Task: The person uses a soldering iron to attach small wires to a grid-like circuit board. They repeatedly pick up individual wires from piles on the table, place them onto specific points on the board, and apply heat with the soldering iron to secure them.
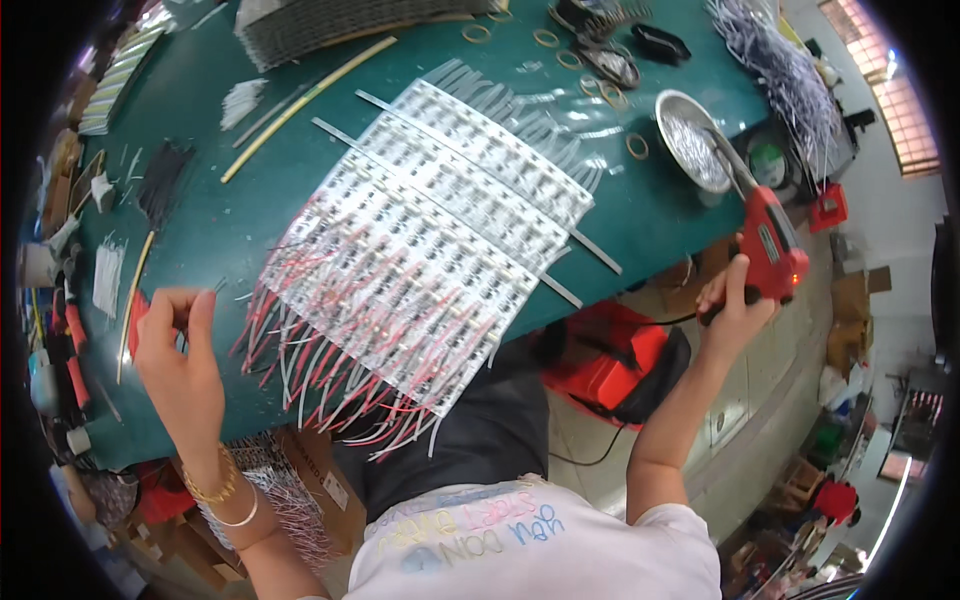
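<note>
Head — one soldering gun (pixel 774 240), one bowl (pixel 662 124)

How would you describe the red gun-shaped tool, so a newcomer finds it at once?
Start at the large dark-green tabletop and follow it right to the round silver-coloured metal bowl. There the bare right hand grips the red gun-shaped tool. Unlike the red boxy object farther right, it has a long grey barrel reaching toward the bowl.
</note>
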A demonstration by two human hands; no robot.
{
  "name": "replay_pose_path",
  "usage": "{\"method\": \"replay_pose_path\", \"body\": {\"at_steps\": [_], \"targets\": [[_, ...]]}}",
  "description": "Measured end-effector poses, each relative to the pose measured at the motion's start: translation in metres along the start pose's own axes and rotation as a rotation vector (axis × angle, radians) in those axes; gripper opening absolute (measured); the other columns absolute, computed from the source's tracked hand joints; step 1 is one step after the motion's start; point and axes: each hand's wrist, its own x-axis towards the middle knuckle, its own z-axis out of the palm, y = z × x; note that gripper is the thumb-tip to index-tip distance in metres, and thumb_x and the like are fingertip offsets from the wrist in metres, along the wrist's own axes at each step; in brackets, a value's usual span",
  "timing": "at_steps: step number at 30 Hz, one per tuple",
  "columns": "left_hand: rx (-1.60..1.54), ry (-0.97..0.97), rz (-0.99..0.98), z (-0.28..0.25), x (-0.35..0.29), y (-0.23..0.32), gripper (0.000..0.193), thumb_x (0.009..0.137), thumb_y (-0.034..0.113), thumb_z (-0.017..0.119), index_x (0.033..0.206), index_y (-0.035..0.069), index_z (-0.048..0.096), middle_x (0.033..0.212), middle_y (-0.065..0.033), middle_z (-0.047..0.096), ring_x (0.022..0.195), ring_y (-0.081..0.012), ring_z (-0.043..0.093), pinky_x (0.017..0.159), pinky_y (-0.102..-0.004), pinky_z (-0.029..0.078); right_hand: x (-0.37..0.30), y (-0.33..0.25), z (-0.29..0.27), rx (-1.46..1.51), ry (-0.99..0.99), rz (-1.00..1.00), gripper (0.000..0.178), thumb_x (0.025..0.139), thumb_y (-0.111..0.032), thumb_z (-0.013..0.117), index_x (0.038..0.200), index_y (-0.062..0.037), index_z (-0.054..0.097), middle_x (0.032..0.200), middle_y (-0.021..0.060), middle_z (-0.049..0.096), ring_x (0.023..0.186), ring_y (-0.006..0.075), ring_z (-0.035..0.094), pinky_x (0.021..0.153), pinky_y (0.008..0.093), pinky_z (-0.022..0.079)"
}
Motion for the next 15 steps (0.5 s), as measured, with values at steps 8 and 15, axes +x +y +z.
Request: {"method": "replay_pose_path", "body": {"at_steps": [8, 15], "targets": [[-0.154, -0.066, -0.006, 0.020, 0.075, -0.074, 0.016, 0.084, 0.015, 0.061, 0.082, -0.001, 0.058, 0.065, -0.0040, 0.053, 0.061, -0.0106, 0.047, 0.059, -0.0261, 0.040, -0.013, -0.005, -0.011, -0.096, -0.013, -0.050, 0.034, 0.090, -0.019, 0.055, 0.119, 0.0006, 0.051, 0.053, -0.0032, 0.035, 0.041, 0.0049, 0.033, 0.037, 0.0227, 0.028], [0.239, 0.143, 0.259, 0.053, 0.150, -0.113, 0.021, 0.081, 0.023, 0.062, 0.078, 0.003, 0.061, 0.071, -0.0122, 0.062, 0.066, -0.0273, 0.060, 0.060, -0.0358, 0.045, 0.033, -0.074, -0.040, -0.408, -0.101, -0.248, 0.026, 0.089, -0.016, 0.057, 0.105, 0.0045, 0.056, 0.053, -0.0002, 0.040, 0.042, 0.0072, 0.036, 0.041, 0.0219, 0.029]]}}
